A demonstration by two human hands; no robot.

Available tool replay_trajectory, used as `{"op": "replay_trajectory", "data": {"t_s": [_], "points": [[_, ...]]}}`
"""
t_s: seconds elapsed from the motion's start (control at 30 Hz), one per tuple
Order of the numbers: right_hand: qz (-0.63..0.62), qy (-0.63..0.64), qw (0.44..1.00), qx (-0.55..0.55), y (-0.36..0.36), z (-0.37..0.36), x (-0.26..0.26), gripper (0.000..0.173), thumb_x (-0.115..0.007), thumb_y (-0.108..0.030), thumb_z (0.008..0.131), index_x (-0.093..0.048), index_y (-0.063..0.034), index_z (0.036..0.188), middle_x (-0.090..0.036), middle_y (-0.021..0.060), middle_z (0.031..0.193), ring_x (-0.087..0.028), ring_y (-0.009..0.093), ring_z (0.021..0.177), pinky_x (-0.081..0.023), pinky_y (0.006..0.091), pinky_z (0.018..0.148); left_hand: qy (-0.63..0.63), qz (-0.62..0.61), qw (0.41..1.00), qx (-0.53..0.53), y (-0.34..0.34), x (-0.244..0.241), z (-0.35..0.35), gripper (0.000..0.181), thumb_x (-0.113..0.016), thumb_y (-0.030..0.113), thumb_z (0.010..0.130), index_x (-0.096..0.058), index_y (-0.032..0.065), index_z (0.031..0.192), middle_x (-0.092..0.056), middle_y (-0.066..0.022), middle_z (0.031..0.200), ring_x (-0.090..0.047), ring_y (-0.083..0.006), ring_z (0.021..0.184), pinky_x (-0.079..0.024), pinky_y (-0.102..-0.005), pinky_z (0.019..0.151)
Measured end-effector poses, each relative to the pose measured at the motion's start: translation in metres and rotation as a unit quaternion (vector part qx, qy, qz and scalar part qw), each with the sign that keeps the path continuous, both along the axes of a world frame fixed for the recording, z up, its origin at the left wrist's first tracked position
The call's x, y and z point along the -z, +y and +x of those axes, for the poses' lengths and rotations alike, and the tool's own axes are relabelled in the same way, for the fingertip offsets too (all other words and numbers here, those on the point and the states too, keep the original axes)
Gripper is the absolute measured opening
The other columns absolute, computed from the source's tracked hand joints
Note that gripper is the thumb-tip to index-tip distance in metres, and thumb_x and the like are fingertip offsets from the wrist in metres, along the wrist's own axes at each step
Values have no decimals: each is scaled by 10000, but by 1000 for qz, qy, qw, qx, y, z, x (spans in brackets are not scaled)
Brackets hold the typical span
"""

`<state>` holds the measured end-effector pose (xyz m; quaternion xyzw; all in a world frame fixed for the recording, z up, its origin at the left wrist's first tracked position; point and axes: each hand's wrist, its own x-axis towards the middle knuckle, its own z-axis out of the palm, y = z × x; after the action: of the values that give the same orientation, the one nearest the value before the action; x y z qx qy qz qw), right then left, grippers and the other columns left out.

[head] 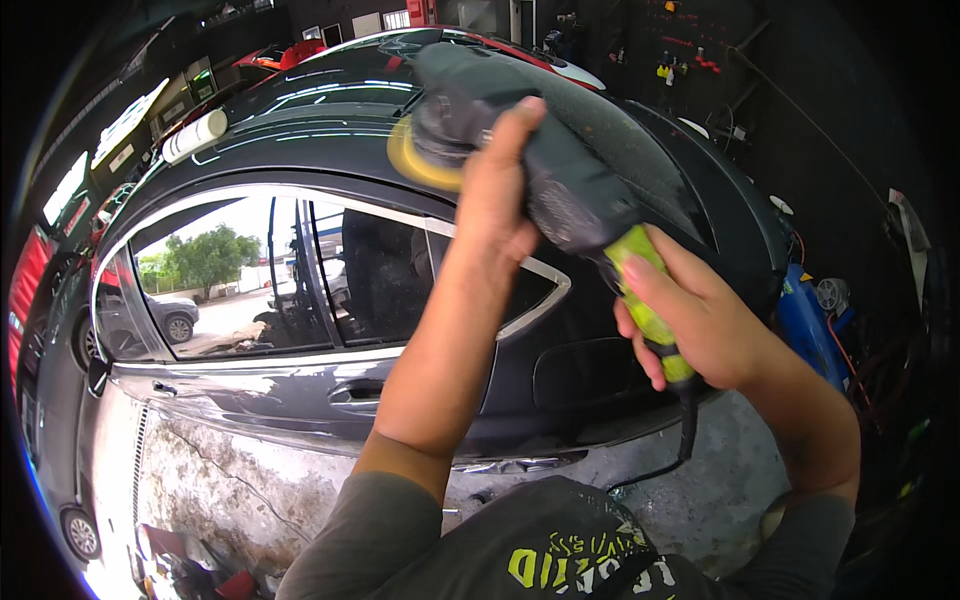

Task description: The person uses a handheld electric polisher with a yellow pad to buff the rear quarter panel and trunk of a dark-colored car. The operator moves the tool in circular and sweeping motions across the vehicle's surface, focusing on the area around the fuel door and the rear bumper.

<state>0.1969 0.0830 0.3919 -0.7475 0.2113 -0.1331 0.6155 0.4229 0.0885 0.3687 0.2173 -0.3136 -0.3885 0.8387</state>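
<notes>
A black electric car polisher (574, 180) with a yellow foam pad (420, 161) lies across the roof edge of a dark car (300, 150), above the rear side window. The pad's edge looks blurred, and it rests on or just over the paint. My left hand (499, 176) grips the polisher near its head, with the thumb on top. My right hand (686, 307) is wrapped around the lime-green rear handle (645, 300), from which a black cable (686, 427) hangs towards the floor. A white bottle (195, 136) lies on the roof at the left.
The car's chrome-trimmed side windows (367, 277) face me. Its side mirror (97, 376) sticks out at the left. Behind the car's rear, at the right, stands a blue machine (810, 330) with a hose. Other cars are parked at the far left and beyond the roof.
</notes>
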Motion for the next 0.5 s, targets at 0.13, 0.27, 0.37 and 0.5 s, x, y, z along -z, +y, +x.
{"op": "replay_trajectory", "data": {"t_s": [0.13,0.27,0.37,0.5], "points": [[23,10,997,67,-1,-52,32,356,-468,-353,1159,-448,-107,1416,-602,100,889,-601,173,534,-515,311,483,2,33,996,87,-27,25,-51,420,-788,268,951,-628,5,1237,-697,-104,1055,-722,-236,924,-628,-423,845],[49,-26,987,152,2,-104,100,487,-492,-372,1147,-369,-111,1540,-600,96,892,-612,164,555,-515,300,507,-27,67,986,153,-44,65,-103,435,-806,229,928,-611,26,1259,-685,-95,1050,-716,-226,917,-618,-413,821],[63,-54,973,215,12,-131,165,507,-532,-390,1135,-374,-104,1523,-602,87,887,-604,149,561,-509,291,512,-46,101,976,186,-52,101,-137,458,-806,156,907,-588,1,1279,-679,-92,1065,-713,-218,932,-616,-417,827],[64,-75,956,275,27,-141,226,430,-562,-340,1129,-416,-87,1444,-601,70,871,-596,136,561,-503,283,513,-91,150,949,260,-55,129,-154,495,-797,122,901,-579,-30,1318,-692,-105,1103,-715,-212,958,-613,-395,865]]}}
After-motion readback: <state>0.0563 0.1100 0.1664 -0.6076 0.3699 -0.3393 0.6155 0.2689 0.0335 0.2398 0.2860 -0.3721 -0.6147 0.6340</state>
